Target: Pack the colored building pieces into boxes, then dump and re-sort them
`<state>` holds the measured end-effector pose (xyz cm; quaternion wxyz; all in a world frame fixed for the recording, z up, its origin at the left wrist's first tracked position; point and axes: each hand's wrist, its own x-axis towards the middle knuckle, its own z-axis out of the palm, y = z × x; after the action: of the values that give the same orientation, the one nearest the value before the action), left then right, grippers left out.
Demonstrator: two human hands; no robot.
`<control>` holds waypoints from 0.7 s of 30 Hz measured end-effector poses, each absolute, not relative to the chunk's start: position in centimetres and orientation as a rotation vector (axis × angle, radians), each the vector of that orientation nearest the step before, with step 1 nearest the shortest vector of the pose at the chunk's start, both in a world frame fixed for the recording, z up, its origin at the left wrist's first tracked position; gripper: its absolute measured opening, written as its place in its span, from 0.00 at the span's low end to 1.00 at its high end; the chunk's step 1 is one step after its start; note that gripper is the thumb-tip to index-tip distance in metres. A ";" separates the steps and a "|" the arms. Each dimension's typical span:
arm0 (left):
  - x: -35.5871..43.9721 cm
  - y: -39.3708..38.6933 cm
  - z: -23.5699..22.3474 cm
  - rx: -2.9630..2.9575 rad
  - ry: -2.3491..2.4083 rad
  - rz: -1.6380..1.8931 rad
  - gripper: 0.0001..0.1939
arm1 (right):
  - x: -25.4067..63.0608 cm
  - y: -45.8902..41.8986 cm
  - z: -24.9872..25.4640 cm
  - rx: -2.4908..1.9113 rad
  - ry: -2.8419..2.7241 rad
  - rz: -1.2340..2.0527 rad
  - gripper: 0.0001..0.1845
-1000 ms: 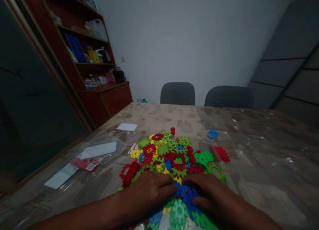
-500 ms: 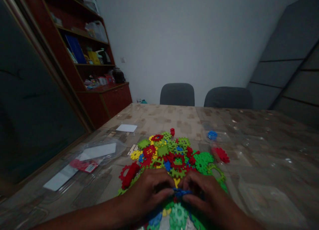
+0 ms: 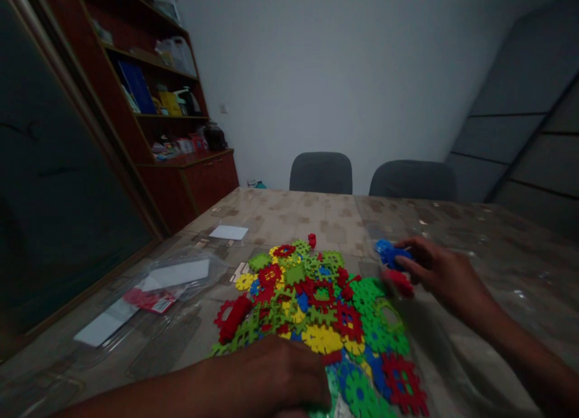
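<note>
A heap of flat plastic gear-shaped pieces (image 3: 316,303) in red, green, yellow and blue lies on the table (image 3: 294,216) in front of me. My left hand (image 3: 275,376) rests at the near edge of the heap, its fingers curled down over pieces there. My right hand (image 3: 441,273) is stretched out to the far right of the heap, its fingers closed on a blue piece (image 3: 386,252). A red piece (image 3: 398,280) lies on the table just under that hand.
A clear plastic bag (image 3: 176,279) with white cards and a red label lies left of the heap. A white card (image 3: 229,231) sits further back. Two grey chairs (image 3: 321,172) stand at the far side. A wooden shelf unit (image 3: 154,104) fills the left wall.
Both hands were together over blue pieces at the heap's near edge. My right hand has since moved out to the far right with a blue piece; the left has stayed near.
</note>
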<state>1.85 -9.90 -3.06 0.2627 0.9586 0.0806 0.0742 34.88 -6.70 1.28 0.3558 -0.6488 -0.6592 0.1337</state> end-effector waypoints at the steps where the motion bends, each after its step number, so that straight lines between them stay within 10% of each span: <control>1: 1.9 -9.9 -3.0 2.616 0.202 0.156 0.09 | 35.9 -5.6 1.4 -1.713 -1.637 0.360 0.12; 21: 1.9 -11.3 -2.1 2.838 0.251 0.044 0.21 | 35.3 -10.7 1.5 -1.484 -1.951 0.774 0.19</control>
<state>1.89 -11.31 -2.10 0.1453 0.9854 0.0870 0.0153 35.25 -10.75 1.54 0.2819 -0.5539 -0.7282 0.2889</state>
